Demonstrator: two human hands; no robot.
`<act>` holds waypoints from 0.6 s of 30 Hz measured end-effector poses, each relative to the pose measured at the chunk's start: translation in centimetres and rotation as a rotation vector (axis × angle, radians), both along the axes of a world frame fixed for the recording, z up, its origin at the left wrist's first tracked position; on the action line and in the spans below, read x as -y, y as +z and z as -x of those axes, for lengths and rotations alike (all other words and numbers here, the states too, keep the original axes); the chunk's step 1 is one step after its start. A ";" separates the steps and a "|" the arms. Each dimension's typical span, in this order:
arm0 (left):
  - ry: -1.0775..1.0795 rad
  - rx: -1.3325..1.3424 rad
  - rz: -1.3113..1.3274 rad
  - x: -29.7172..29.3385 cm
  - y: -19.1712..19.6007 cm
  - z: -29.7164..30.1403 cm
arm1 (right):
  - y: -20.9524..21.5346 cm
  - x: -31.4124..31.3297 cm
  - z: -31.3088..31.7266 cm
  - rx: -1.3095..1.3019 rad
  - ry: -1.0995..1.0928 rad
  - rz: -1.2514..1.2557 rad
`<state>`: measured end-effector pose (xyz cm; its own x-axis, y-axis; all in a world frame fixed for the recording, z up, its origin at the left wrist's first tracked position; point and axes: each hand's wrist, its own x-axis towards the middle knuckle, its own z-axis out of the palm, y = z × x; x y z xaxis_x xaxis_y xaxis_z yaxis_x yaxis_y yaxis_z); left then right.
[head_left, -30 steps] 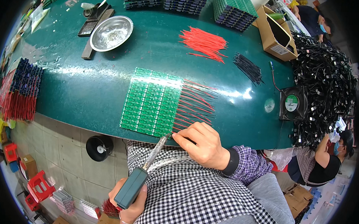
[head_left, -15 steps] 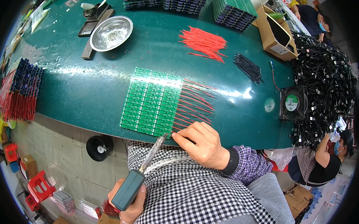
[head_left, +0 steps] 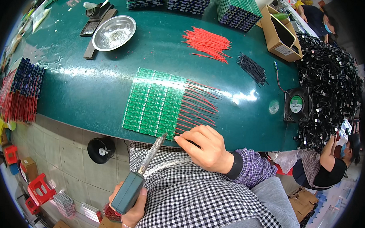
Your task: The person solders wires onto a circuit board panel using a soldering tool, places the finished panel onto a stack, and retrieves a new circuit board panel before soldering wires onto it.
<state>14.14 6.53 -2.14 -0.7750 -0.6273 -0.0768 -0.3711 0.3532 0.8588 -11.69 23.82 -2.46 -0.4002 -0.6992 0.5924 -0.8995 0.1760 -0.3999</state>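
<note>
A green sheet of circuit boards [head_left: 152, 103] lies near the table's front edge, with thin red and dark wires [head_left: 199, 102] sticking out from its right side. My left hand [head_left: 133, 210] is closed round the dark green handle of a soldering iron [head_left: 131, 188]. The iron's stained metal barrel slants up, its tip over the sheet's lower edge near the right corner. At that corner my right hand [head_left: 205, 148] pinches what looks like a thin wire; its end is mostly hidden by the fingertips.
Beyond the sheet lie red wires [head_left: 207, 43] and black wires [head_left: 252, 69]. A metal bowl [head_left: 114, 33], stacked boards [head_left: 239, 11], a cardboard box [head_left: 279, 35] and a small fan [head_left: 297, 105] stand around. Black cables [head_left: 330, 91] heap at the right; a co-worker [head_left: 329, 163] is beyond.
The soldering iron's tip has shifted slightly left, away from my right fingertips. My right hand stays pinched at the sheet's corner.
</note>
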 end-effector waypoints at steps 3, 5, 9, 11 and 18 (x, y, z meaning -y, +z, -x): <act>-0.023 0.061 -0.001 0.0 -0.1 -0.4 | -0.2 -0.3 -0.2 0.010 0.027 0.000; -0.020 0.032 0.019 -0.1 -0.2 -0.3 | -0.2 -0.3 -0.3 0.016 0.052 -0.025; -0.002 0.016 0.011 -0.3 0.9 0.6 | 0.0 0.0 -0.3 0.020 0.027 0.003; -0.055 0.040 0.050 -0.2 1.6 1.1 | 0.0 0.0 -0.4 0.017 0.027 -0.003; 0.006 -0.028 0.038 -0.6 2.6 2.3 | -0.1 0.1 -0.5 0.002 0.010 -0.012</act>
